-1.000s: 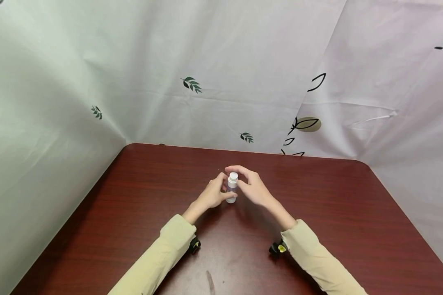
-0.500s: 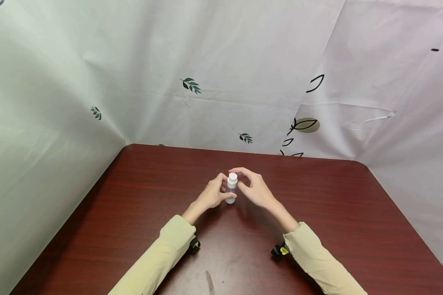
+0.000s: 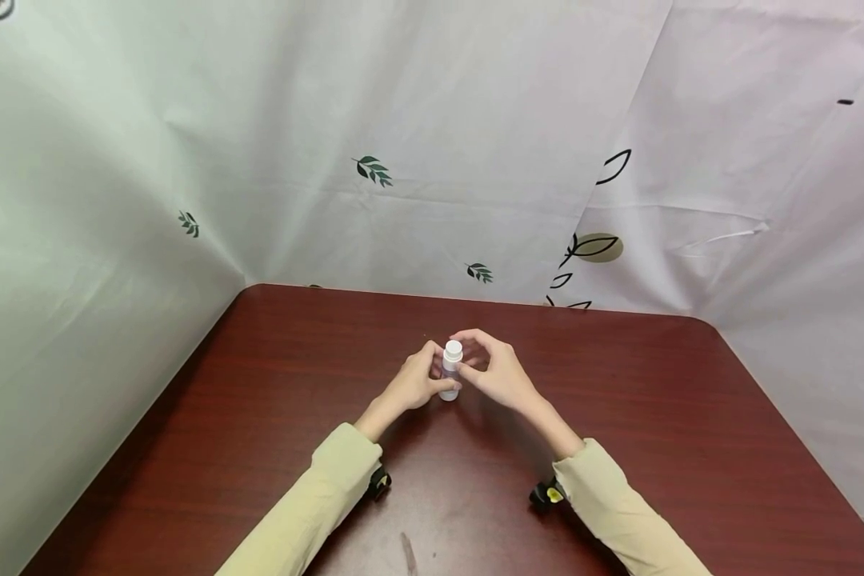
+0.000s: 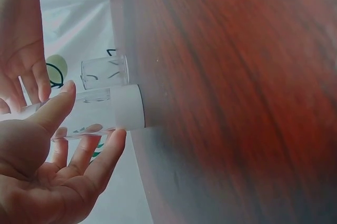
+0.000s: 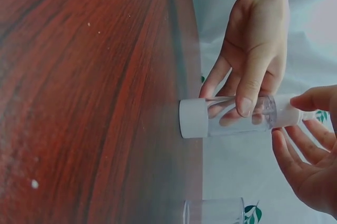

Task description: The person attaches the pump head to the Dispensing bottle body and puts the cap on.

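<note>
A small clear bottle (image 3: 450, 370) with a white top and a white base stands upright near the middle of the table. My left hand (image 3: 410, 384) grips its body from the left, the thumb on the near side. In the right wrist view that thumb and the fingers lie around the clear wall (image 5: 237, 124). From the right, my right hand (image 3: 500, 374) pinches the white collar (image 5: 284, 109) between thumb and fingers. Beside the bottle, a clear cap (image 4: 105, 72) stands on the table; in the right wrist view the clear cap (image 5: 216, 211) is partly cut off.
The dark red wooden table (image 3: 655, 416) has rounded back corners. White sheeting (image 3: 432, 120) with printed leaves hangs behind it and at both sides. Black wrist devices (image 3: 546, 492) sit under the sleeves. A dark smear (image 3: 408, 552) marks the near tabletop.
My right thumb has come in and down onto the bottle's white collar. The left hand keeps its grip, and the bottle stays in place.
</note>
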`<state>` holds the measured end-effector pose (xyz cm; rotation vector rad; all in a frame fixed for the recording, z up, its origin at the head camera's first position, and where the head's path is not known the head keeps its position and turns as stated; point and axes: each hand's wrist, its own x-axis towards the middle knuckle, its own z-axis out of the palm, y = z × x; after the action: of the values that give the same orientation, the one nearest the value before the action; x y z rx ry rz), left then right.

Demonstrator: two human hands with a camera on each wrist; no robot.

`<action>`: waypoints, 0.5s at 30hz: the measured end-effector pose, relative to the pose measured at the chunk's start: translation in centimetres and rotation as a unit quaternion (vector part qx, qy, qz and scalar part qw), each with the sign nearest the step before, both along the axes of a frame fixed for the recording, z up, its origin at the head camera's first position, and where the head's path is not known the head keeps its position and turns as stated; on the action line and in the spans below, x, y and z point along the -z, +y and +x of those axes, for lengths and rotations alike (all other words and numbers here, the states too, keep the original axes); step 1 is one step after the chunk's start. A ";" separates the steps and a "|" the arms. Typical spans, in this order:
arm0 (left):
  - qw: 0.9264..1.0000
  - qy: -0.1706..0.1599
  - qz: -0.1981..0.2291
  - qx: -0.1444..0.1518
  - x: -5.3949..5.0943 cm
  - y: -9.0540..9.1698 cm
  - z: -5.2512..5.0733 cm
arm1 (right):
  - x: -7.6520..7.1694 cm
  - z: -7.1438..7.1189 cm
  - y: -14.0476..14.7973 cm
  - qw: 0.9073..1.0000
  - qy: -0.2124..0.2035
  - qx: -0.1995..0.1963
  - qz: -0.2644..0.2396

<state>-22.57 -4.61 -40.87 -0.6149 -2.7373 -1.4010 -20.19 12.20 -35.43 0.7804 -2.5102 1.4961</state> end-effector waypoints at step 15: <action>1.000 -0.007 0.003 -0.005 0.0 0.1 -0.1 | 0.3 -0.2 -0.4 1.000 -0.003 0.009 -0.015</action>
<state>-22.63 -4.56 -40.86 -0.5940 -2.7421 -1.4156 -20.43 11.79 -35.77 0.7467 -2.4863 1.5294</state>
